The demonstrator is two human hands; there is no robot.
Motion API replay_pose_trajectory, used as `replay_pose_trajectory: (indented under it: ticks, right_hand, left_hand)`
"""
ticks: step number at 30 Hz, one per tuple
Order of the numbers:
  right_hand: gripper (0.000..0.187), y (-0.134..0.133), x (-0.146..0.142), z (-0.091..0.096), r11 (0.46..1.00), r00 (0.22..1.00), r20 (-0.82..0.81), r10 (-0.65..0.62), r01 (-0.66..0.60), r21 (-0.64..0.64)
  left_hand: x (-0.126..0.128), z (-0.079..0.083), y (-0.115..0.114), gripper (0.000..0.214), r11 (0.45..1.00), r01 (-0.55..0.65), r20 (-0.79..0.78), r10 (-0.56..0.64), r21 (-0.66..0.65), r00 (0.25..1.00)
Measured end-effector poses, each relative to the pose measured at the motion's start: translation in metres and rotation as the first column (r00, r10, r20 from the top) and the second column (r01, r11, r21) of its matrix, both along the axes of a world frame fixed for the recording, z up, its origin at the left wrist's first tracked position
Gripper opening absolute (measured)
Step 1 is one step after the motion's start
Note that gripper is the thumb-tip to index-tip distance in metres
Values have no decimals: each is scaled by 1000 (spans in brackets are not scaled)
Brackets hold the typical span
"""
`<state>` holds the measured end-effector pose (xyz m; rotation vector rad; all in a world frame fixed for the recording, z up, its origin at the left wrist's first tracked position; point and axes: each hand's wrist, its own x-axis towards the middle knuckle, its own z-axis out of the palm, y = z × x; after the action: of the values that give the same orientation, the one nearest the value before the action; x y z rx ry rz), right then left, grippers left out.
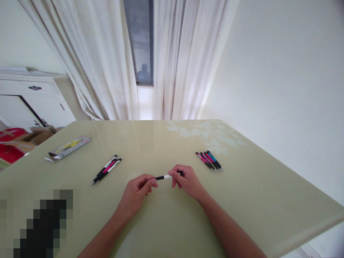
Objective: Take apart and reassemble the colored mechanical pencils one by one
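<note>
A black-and-white pen [167, 176] is held just above the near middle of the desk [163, 225], the left hand [140, 190] pinching its black end and the right hand [185, 181] closed on the other, the two hands apart. It is probably light and stiff, its smooth barrel a little slippery, with the dark section likely the surest hold; nothing about it looks fragile. The desk is pale and glossy, with a leafy pattern at the far right. A cluster of pens [108, 168] and an open box [71, 147] lie left, a row of pens [212, 161] right. Beyond are pale curtains [107, 53], a narrow window [141, 43] and a white cabinet [40, 86].
</note>
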<state>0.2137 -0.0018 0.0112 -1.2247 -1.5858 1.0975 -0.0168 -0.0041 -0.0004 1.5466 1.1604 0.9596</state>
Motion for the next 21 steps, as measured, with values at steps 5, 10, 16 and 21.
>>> replay_pose_trajectory:
  ticks: [5, 10, 16, 21]
  right_hand:
    - [36, -1, -1, 1, 1000, 1000, -21, 6, -6, -9]
    - [32, -1, -1, 2, 1000, 1000, -18, 8, -8, -3]
    - [29, -2, -1, 4, 1000, 1000, -10, -2, 3, 22]
    - [31, -2, -3, 4, 1000, 997, -74, -9, 9, -4]
  left_hand:
    - [0, 3, -2, 45, 999, -33, 37, 32, 13, 999]
    - [0, 3, -1, 36, 998, -40, 4, 40, 48, 999]
    - [1, 3, -1, 39, 1000, -16, 32, 16, -1, 999]
    - [-1, 4, -4, 31, 990, -45, -49, 52, 131, 997]
